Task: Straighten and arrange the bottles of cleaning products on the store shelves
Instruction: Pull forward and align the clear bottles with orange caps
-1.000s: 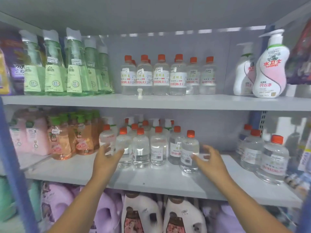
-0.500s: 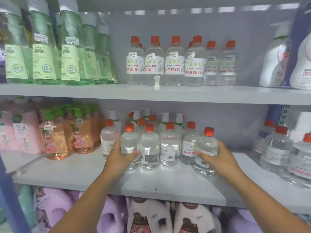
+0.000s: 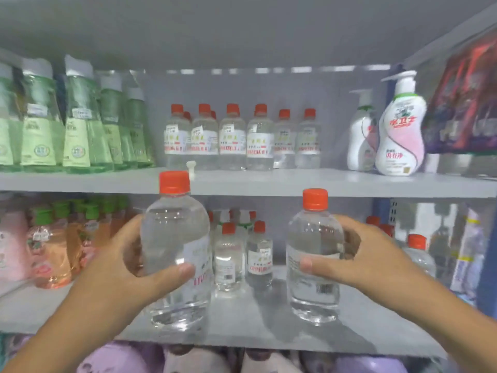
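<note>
My left hand grips a clear bottle with an orange cap, lifted upright in front of the middle shelf. My right hand grips a second clear orange-capped bottle, also upright and raised off the shelf. Between them, two more clear bottles stand further back on the middle shelf. On the upper shelf a row of the same clear bottles stands with labels facing out.
Green bottles fill the upper shelf's left side, white pump bottles its right. Orange and pink bottles crowd the middle shelf's left; more clear bottles stand right. Purple jugs sit below. A small white peg stands at the upper shelf's edge.
Both hands closed round a clear bottle each on the middle shelf, then lifted them up and toward me. The front row on that shelf has thinned out.
</note>
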Demonstrator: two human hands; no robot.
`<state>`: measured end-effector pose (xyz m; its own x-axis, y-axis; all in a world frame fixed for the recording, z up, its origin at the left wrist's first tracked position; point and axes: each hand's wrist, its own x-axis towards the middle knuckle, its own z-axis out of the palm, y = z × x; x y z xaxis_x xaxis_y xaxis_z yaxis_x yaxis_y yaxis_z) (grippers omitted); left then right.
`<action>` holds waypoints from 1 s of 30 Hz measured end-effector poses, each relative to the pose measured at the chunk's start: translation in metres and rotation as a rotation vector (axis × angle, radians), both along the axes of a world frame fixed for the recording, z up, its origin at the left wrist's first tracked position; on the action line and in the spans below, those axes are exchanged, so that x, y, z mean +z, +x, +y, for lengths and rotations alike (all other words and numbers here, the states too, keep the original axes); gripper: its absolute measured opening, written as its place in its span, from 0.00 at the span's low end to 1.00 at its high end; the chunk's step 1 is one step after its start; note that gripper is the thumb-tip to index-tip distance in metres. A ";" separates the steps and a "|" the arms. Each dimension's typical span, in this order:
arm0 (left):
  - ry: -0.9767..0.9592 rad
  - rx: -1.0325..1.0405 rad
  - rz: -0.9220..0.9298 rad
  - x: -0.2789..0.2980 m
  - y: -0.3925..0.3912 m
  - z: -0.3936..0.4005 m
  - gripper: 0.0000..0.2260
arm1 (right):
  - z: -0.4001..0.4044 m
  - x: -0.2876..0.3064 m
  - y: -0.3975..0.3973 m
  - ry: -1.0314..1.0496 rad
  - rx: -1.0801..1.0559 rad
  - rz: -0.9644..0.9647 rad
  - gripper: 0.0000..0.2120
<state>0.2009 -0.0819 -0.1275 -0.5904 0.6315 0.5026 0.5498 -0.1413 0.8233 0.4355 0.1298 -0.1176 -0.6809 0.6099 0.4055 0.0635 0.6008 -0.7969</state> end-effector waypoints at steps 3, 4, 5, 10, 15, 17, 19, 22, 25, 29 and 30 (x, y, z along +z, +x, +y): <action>0.093 -0.075 0.038 0.049 0.036 0.019 0.29 | -0.002 0.059 0.022 0.094 0.032 0.109 0.27; 0.110 -0.092 0.052 0.063 0.044 0.030 0.26 | 0.002 0.077 0.026 0.131 0.002 0.156 0.29; 0.119 -0.099 0.079 0.077 0.049 0.043 0.24 | 0.010 0.093 0.027 0.166 -0.037 0.198 0.29; 0.061 -0.032 0.189 0.131 0.054 0.115 0.23 | 0.050 0.143 0.017 0.177 -0.140 0.253 0.21; -0.111 -0.074 0.221 0.146 0.041 0.177 0.21 | 0.095 0.143 -0.006 0.161 -0.281 0.175 0.17; -0.143 -0.103 0.224 0.148 0.032 0.194 0.18 | 0.109 0.143 -0.015 0.149 -0.326 0.148 0.18; -0.200 -0.120 0.261 0.152 0.021 0.209 0.13 | 0.124 0.144 -0.025 0.142 -0.345 0.111 0.21; -0.307 -0.160 0.311 0.165 0.004 0.226 0.23 | 0.138 0.149 -0.038 0.131 -0.388 0.032 0.18; -0.307 -0.089 0.403 0.185 -0.013 0.244 0.40 | 0.153 0.155 -0.049 0.136 -0.404 -0.041 0.20; -0.284 -0.137 0.457 0.214 -0.022 0.259 0.23 | 0.160 0.163 -0.060 0.172 -0.501 -0.165 0.39; -0.296 -0.147 0.482 0.218 -0.023 0.263 0.21 | 0.162 0.167 -0.064 0.189 -0.513 -0.192 0.41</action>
